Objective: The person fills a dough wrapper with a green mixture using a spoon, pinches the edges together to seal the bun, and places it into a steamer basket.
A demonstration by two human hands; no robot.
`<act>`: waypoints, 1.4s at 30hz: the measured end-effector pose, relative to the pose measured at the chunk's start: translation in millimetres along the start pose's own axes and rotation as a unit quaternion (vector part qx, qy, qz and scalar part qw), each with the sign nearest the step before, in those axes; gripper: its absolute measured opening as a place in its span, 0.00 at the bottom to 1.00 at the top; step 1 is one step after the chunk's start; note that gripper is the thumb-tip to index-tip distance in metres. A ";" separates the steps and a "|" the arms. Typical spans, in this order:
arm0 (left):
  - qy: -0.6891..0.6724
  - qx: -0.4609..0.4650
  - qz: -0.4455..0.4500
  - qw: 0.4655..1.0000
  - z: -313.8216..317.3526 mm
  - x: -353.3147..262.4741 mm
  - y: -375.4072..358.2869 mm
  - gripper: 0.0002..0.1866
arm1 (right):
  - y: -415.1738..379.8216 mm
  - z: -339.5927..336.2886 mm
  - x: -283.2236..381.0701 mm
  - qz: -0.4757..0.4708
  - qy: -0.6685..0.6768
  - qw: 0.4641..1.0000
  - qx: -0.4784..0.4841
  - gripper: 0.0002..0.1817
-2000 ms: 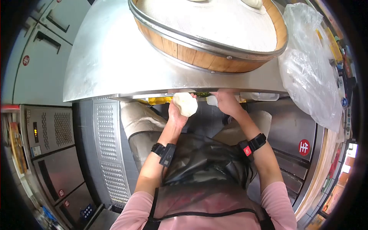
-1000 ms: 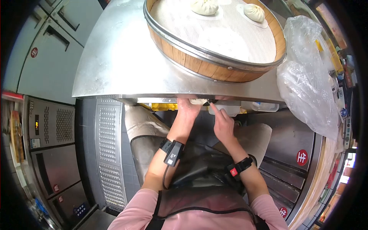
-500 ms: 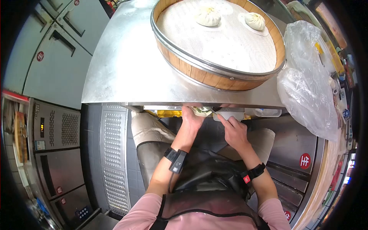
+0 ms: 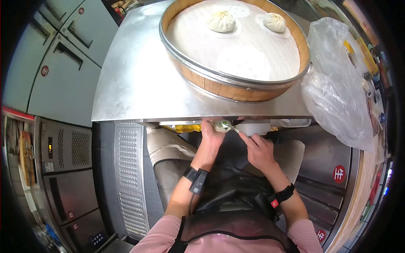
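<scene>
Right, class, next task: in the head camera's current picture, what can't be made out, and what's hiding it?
All in the head view:
Left hand: fingertips hidden by the counter edge and the dough.
Tool in the right hand: far end too small to make out beside the dough.
Green-flecked filling: ingredients too small to identify.
Steamer: far rim cut off by the top edge.
Lit display at left: digits too small and blurred.

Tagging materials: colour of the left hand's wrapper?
The wrapper is pale cream; the head view shows it.
</scene>
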State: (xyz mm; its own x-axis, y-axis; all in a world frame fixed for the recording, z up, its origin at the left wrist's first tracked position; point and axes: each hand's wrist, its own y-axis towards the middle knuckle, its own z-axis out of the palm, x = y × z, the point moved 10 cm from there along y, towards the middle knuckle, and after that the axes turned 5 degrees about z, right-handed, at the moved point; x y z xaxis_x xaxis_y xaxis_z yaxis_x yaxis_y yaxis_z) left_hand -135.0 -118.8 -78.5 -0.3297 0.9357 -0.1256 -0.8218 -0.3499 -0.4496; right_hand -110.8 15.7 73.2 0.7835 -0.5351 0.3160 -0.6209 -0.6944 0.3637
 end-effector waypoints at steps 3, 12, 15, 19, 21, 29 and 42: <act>0.001 0.019 0.001 1.000 4.3 2.4 -1.5 0.25 | 3.8 1.8 0.2 0.002 -0.021 1.000 0.013 0.29; -0.038 -0.073 0.005 0.997 -9.5 0.1 -1.0 0.23 | -15.2 15.9 -1.4 0.034 0.016 0.999 0.014 0.29; -0.058 -0.051 0.004 0.997 11.3 2.3 -11.7 0.22 | -24.8 34.8 2.0 0.090 0.040 0.995 0.018 0.30; -0.043 -0.055 0.008 0.998 9.3 2.2 -12.6 0.23 | -30.5 49.6 8.1 0.102 0.063 0.992 0.031 0.30; -0.048 -0.038 0.003 0.998 10.3 2.6 -13.0 0.23 | -28.9 41.2 8.8 0.099 0.076 0.992 0.017 0.30; -0.074 -0.013 -0.024 0.997 25.5 9.4 -22.2 0.24 | -27.9 46.1 -0.2 0.145 0.085 0.986 0.023 0.28; -0.051 -0.008 -0.015 0.999 19.4 3.2 -19.3 0.21 | -36.4 38.4 -11.3 0.199 0.251 0.947 -0.001 0.23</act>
State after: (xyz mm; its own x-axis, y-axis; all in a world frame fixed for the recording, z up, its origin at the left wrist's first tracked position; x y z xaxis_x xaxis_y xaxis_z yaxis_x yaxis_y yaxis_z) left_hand -129.2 -110.0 -53.0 -0.3504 0.9363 -0.0219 -0.8251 -0.3197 -0.4658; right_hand -96.1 28.5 22.7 0.3768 -0.4581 0.8051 -0.8653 -0.4842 0.1295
